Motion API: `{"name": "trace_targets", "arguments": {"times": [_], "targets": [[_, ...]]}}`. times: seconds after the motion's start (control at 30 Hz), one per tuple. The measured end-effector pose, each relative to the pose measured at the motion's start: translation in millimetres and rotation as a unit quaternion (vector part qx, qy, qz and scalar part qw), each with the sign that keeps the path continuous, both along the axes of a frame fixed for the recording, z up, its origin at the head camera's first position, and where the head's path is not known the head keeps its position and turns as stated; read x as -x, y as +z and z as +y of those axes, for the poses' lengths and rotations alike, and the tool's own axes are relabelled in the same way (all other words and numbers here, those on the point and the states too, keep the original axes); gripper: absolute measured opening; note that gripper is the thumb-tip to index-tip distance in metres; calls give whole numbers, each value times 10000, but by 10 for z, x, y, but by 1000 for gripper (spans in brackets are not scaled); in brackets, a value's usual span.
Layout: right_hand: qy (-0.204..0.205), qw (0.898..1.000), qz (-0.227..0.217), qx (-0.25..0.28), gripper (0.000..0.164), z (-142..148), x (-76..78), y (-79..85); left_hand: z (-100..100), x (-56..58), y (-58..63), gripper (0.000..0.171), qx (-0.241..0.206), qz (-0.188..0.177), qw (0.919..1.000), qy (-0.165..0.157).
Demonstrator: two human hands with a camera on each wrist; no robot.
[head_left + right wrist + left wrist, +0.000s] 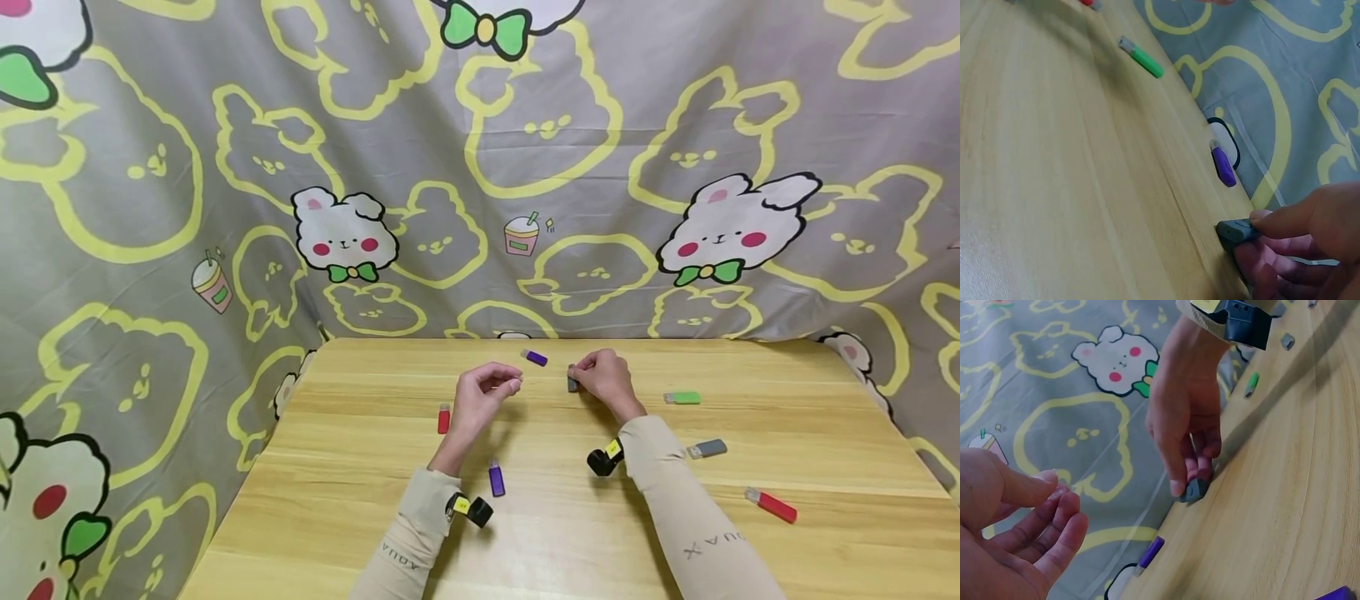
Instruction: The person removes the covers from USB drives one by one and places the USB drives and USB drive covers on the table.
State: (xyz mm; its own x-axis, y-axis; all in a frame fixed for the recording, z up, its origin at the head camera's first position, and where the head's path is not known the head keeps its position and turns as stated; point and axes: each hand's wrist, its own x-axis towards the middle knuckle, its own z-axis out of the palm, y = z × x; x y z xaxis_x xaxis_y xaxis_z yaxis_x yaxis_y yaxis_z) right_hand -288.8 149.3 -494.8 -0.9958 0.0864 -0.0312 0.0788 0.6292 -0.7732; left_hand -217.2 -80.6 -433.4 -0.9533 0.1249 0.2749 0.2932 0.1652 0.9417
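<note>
My right hand pinches a dark grey USB stick between thumb and fingers, at the far part of the table; the stick stands tilted against the wood in the right wrist view. To its left, my left hand hovers above the table with loosely bent fingers. Its thumb and index fingertips nearly meet in the left wrist view, and no object shows clearly between them. A purple USB stick lies between the hands, near the back edge. A green USB stick seen in the right wrist view is hidden by the left hand in the head view.
A red stick and another purple stick lie near the left forearm. Right of the right arm lie a green stick, a grey stick and a red stick. A patterned curtain borders the wooden table.
</note>
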Motion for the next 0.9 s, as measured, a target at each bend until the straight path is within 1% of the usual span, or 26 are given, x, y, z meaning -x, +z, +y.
{"name": "trace_targets", "arguments": {"times": [0.13,0.27,0.37,0.5,0.53,0.7,0.8,0.9], "targets": [[19,9996,62,-284,20,1,4,11,4,7,-8,10,5,55,10000,-15],[39,9989,62,-461,22,-10,8,26,5,12,-6,10,57,18,10000,-38],[56,9987,34,-499,23,-19,15,37,3,71,-98,11,113,-103,9999,-43],[91,9987,18,-500,22,-28,22,33,4,177,-288,12,149,-172,9997,-46],[94,9987,21,-493,22,-29,21,31,4,192,-318,12,139,-177,9997,-54],[77,9991,64,-407,23,-17,-23,64,14,231,-381,14,191,-295,9993,-98],[128,9993,132,-315,24,11,-75,114,21,285,-392,11,419,-268,9987,-101],[187,9990,314,-248,24,50,-132,177,36,361,-395,8,751,-166,9969,-156]]}}
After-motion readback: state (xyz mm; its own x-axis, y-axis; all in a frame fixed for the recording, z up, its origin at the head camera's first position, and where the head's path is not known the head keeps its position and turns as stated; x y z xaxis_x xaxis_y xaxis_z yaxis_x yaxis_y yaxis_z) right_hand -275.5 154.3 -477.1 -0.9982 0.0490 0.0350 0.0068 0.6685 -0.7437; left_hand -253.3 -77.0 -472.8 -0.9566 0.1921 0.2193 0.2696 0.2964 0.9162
